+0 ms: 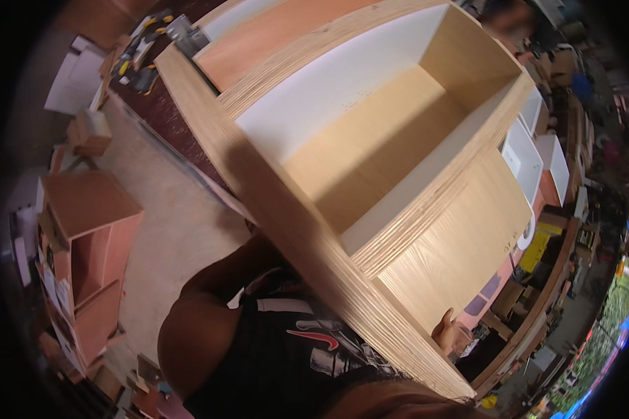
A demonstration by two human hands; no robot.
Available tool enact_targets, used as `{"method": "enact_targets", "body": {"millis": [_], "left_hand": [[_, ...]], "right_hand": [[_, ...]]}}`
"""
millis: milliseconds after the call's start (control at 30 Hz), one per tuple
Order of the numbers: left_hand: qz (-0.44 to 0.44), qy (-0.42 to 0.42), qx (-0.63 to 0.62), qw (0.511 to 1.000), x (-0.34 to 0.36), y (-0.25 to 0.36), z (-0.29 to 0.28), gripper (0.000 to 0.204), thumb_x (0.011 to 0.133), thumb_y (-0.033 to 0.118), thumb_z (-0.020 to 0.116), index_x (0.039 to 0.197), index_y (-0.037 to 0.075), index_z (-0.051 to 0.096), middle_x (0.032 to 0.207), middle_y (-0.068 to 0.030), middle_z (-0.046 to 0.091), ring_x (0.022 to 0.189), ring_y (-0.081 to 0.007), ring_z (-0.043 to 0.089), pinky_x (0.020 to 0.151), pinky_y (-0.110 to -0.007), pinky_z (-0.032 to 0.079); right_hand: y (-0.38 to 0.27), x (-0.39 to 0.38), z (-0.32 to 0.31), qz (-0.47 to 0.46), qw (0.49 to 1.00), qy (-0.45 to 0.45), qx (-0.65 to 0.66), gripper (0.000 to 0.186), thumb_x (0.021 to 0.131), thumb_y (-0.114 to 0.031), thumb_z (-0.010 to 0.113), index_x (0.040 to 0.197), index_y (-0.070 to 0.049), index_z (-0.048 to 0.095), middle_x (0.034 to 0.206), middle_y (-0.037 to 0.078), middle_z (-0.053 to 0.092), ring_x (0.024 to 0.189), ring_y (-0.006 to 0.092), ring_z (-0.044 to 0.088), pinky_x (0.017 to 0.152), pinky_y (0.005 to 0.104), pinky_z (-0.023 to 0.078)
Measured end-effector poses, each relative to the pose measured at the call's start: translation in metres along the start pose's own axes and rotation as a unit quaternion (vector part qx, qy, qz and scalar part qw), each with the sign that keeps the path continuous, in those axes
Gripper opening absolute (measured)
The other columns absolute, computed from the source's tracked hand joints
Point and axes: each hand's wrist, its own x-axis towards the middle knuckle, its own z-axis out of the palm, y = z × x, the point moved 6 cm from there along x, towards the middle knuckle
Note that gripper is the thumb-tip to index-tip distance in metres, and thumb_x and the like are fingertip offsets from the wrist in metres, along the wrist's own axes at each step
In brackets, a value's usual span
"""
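Observation:
Tilted across the middle of the view is a wooden drawer [377, 140], close to my chest. Its walls have layered plywood edges, with white and pale wood faces inside. A long pale front board [293, 216] runs along its near side. My right hand [446, 335] grips the drawer at its lower right, with fingers against the outer side panel. My left arm [223, 269] reaches behind the front board near its middle. The board hides nearly all of my left hand, so its fingers cannot be made out.
Cordless drills [145, 75] lie on a dark red tabletop [164, 115] at the upper left. A reddish wooden cabinet [94, 202] stands on the left floor. White drawers [524, 157] and a yellow object [536, 253] are at right. Another person [510, 21] is at the far upper right.

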Motion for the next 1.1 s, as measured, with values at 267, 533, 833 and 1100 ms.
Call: {"method": "enact_targets", "body": {"millis": [267, 533, 833, 1100], "left_hand": [[0.604, 0.174, 0.537, 0.562, -0.12, 0.296, 0.054, 0.037, 0.1, 0.028, 0.06, 0.123, 0.0, 0.063, 0.125, -0.0202, 0.062, 0.117, -0.0334, 0.058, 0.105, -0.039, 0.042], [0.522, -0.058, 0.774, 0.354, -0.067, 0.275, 0.146, 0.042, 0.102, 0.036, 0.054, 0.083, -0.002, 0.056, 0.083, -0.0171, 0.05, 0.083, -0.034, 0.051, 0.077, -0.043, 0.042], [0.541, -0.059, 0.733, 0.408, -0.074, 0.239, 0.132, 0.032, 0.099, 0.025, 0.046, 0.083, -0.001, 0.054, 0.085, -0.0181, 0.05, 0.087, -0.0366, 0.05, 0.081, -0.045, 0.04], [0.51, 0.002, 0.74, 0.439, -0.114, 0.258, 0.1, 0.037, 0.098, 0.03, 0.044, 0.093, -0.002, 0.062, 0.097, -0.0189, 0.059, 0.099, -0.0392, 0.055, 0.09, -0.043, 0.042]], "right_hand": [[0.028, 0.007, -0.012, 0.069, 0.997, -0.011, 0.043, 0.082, 0.099, -0.028, 0.069, 0.152, 0.011, 0.019, 0.154, 0.023, 0.034, 0.143, 0.0243, 0.034, 0.122, 0.0384, 0.023], [0.052, 0.036, 0.013, 0.032, 0.995, -0.067, 0.06, 0.081, 0.099, -0.028, 0.069, 0.153, 0.009, 0.02, 0.153, 0.021, 0.036, 0.141, 0.024, 0.035, 0.121, 0.0382, 0.024], [0.08, 0.055, 0.023, 0.019, 0.993, -0.09, 0.078, 0.079, 0.099, -0.028, 0.068, 0.153, 0.006, 0.021, 0.152, 0.019, 0.038, 0.139, 0.0235, 0.036, 0.121, 0.0381, 0.025], [0.079, 0.024, 0.014, 0.045, 0.997, -0.055, 0.038, 0.071, 0.102, -0.027, 0.064, 0.153, 0.003, 0.024, 0.148, 0.016, 0.042, 0.134, 0.0217, 0.042, 0.117, 0.0385, 0.034]]}}
